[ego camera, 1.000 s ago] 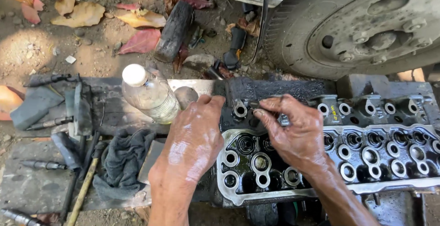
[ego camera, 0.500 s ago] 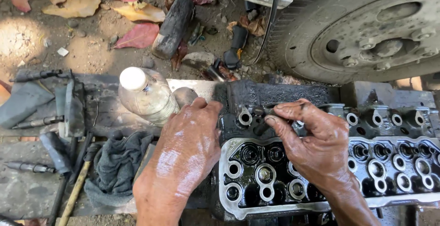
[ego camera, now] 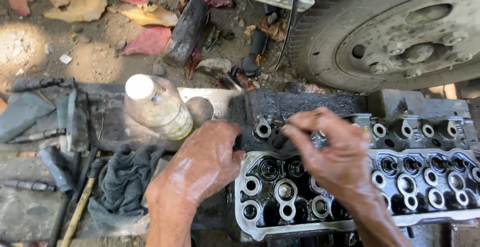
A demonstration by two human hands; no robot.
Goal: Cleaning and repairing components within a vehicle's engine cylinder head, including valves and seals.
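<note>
On a grimy work slab [ego camera: 45,212] beside a vehicle wheel [ego camera: 400,37], an oily cylinder head [ego camera: 350,177] lay under both hands. The left hand [ego camera: 202,164] pressed flat against its end; the right hand [ego camera: 332,152] pinched a small part, too hidden to identify. A plastic bottle [ego camera: 157,107] and dark rag [ego camera: 122,182] lay nearby.

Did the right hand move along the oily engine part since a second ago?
Yes. The right hand has slid left along the cylinder head, toward the plastic bottle, and its fingertips are now nearer the head's left end.
</note>
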